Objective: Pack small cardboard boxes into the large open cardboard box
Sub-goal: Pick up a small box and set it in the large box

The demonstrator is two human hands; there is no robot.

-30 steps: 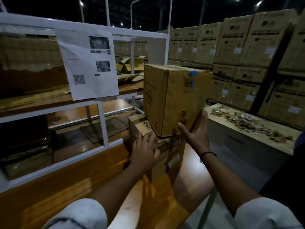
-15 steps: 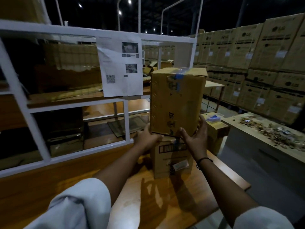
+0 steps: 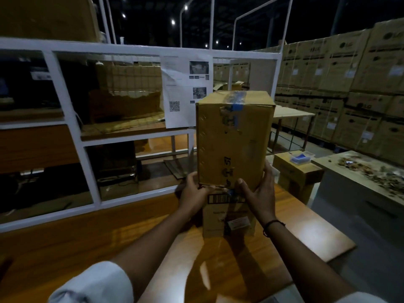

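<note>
A tall brown cardboard box (image 3: 234,138) with blue tape on its top stands upright on a smaller cardboard box (image 3: 227,213) that rests on the wooden table (image 3: 306,232). My left hand (image 3: 193,193) grips the tall box at its lower left corner. My right hand (image 3: 261,191) holds its lower right edge, thumb on the front face. The lower box shows a barcode label and is partly hidden by both hands. No large open box is in view.
A white metal shelf frame (image 3: 87,162) with a printed sheet (image 3: 185,90) stands behind the table. Right of the table sit another cardboard box (image 3: 295,176) bearing a small plastic tray and a bench (image 3: 358,171) strewn with scraps. Stacked cartons (image 3: 349,84) line the right wall.
The tall box has turned square to me and now stands upright over the lower box. My left hand has left the lower box and taken the tall box's corner. The view shifted left.
</note>
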